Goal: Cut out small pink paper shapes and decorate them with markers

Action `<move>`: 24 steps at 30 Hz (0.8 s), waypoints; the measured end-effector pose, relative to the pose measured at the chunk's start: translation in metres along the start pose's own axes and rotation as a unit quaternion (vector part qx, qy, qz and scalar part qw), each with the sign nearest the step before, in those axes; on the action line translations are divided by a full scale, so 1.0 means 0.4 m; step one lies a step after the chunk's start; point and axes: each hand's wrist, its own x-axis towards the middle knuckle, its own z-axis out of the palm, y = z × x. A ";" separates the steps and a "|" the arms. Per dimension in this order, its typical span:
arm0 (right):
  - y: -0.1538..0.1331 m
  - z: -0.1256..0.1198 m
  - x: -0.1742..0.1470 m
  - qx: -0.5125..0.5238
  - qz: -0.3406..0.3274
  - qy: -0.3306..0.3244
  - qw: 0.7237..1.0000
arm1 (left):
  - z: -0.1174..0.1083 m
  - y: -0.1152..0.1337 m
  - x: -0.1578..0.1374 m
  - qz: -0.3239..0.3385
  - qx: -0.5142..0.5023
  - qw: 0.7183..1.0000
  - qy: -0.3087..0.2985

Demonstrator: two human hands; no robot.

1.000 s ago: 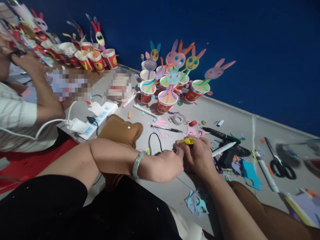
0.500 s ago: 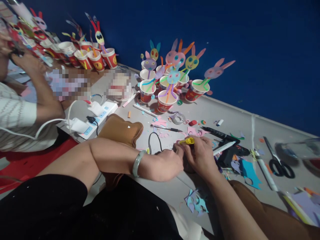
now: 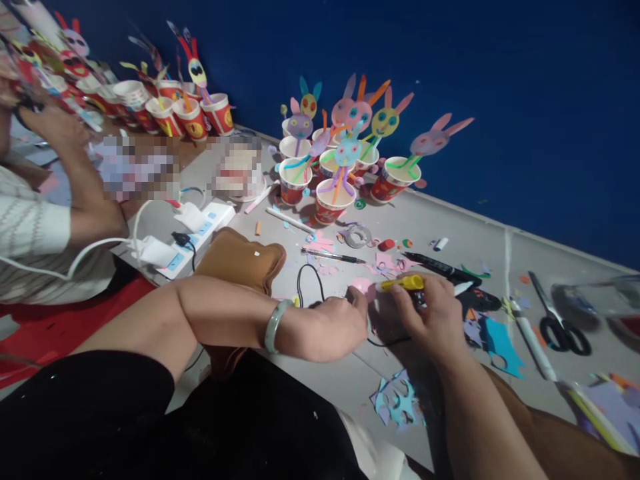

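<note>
My left hand (image 3: 333, 328) rests curled on the grey table (image 3: 350, 380), and its fingertips pinch a small pink paper piece (image 3: 361, 287). A pale green bangle (image 3: 274, 325) circles that wrist. My right hand (image 3: 434, 312) grips a glue gun with a yellow nozzle (image 3: 403, 283). The nozzle points left at the pink piece and nearly touches it. The gun's black cord (image 3: 303, 279) loops across the table behind my left hand.
Red paper cups with paper rabbits (image 3: 345, 175) stand by the blue wall. Scissors (image 3: 556, 321), a black pen (image 3: 333, 257), a tape roll (image 3: 357, 236) and blue paper scraps (image 3: 399, 403) litter the table. A brown pouch (image 3: 240, 259), a power strip (image 3: 199, 230) and a co-worker's arm (image 3: 75, 193) lie left.
My right hand has drawn the glue gun to the right, away from my left hand, uncovering the pink paper piece. My left hand has stayed put.
</note>
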 end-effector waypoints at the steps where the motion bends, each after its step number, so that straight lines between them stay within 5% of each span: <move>1: 0.002 0.004 0.000 -0.010 -0.026 -0.012 1.000 | 0.005 0.002 0.000 -0.003 0.004 1.000 0.011; 9: 0.000 0.020 0.009 -0.027 -0.123 -0.036 0.991 | 0.029 0.012 0.009 0.001 0.002 1.000 0.023; 24: 0.000 0.024 0.003 -0.055 -0.122 -0.056 0.990 | 0.044 0.021 0.010 -0.011 0.022 0.999 0.037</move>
